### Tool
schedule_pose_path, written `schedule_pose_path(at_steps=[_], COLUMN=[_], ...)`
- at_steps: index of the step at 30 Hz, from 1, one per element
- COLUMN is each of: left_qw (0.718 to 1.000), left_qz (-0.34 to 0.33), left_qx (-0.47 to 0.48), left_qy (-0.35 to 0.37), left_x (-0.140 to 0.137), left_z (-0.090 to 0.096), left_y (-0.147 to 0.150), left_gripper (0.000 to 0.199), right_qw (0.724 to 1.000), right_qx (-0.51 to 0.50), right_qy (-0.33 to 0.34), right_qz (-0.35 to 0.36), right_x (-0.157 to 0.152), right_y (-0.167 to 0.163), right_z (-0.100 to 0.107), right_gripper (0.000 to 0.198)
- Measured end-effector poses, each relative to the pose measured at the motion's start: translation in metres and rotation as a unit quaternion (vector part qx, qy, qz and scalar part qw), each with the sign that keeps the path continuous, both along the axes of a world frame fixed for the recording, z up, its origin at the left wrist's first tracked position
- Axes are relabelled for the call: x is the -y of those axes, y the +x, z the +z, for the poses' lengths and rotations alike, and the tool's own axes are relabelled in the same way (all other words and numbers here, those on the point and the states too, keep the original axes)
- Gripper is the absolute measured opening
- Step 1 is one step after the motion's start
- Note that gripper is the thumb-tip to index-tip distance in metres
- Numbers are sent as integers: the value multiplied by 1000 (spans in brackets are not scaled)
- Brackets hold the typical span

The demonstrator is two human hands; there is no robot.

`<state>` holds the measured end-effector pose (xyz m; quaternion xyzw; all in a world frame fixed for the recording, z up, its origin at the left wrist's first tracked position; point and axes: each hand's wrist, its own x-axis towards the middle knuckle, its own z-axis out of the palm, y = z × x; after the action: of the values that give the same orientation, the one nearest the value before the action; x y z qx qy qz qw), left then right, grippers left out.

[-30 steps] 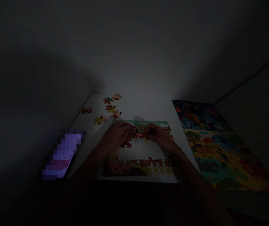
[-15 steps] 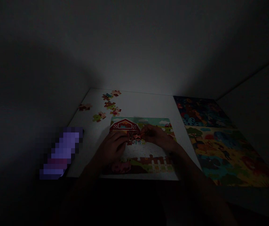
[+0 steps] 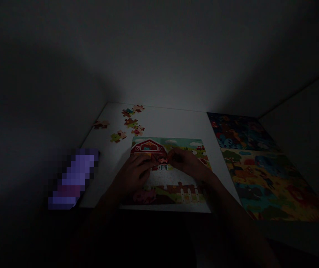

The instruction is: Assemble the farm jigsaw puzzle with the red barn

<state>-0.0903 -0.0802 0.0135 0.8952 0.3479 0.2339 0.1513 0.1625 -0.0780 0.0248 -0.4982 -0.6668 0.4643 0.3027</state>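
Now off the barn roof (image 3: 150, 147), the left hand (image 3: 134, 173) sits lower on the farm jigsaw (image 3: 165, 195)

A second ago the left hand covered the roof; it has since dropped onto the barn's lower part, leaving the roof in plain sight. For the puzzle work, I judge, this brings both hands to one stretch, just above the unfilled gap (image 3: 166, 178).

The left fingers lie bent and close together over the barn; whether they pinch anything cannot be told. The right hand (image 3: 186, 162) has its thumb and fingertips drawn near each other beside the small figure (image 3: 163, 162), but it is too dark to say whether a piece is between them.

The jigsaw lies flat by the near edge of the white table (image 3: 173, 121). Loose pieces (image 3: 131, 123) are scattered toward the far left corner, a blurred, lit device (image 3: 76, 178) lies at the left edge, and two picture boards, one dark (image 3: 230, 130) and one yellow (image 3: 262, 178), line the right.
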Motion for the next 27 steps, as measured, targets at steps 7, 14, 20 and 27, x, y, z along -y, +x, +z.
schedule_pose_path(at_steps=[7,14,20,27], left_qw=[999,999,998,998], left_qz=[-11,-20,-15,-15], left_qx=[20,18,-1,-19], left_qy=[45,47,53,52], left_x=[-2,-2,0,0], left_z=[-5,-4,-4,-4], left_y=[0,0,1,0], left_gripper=[32,33,32,33], right_qw=[998,995,994,990], right_qx=[53,92,78,99], right_qy=[21,43,74,95], right_qz=[30,26,27,39], right_x=[1,3,4,4], right_y=[1,0,0,1], right_z=[2,1,-1,2], right_gripper=[8,16,19,16])
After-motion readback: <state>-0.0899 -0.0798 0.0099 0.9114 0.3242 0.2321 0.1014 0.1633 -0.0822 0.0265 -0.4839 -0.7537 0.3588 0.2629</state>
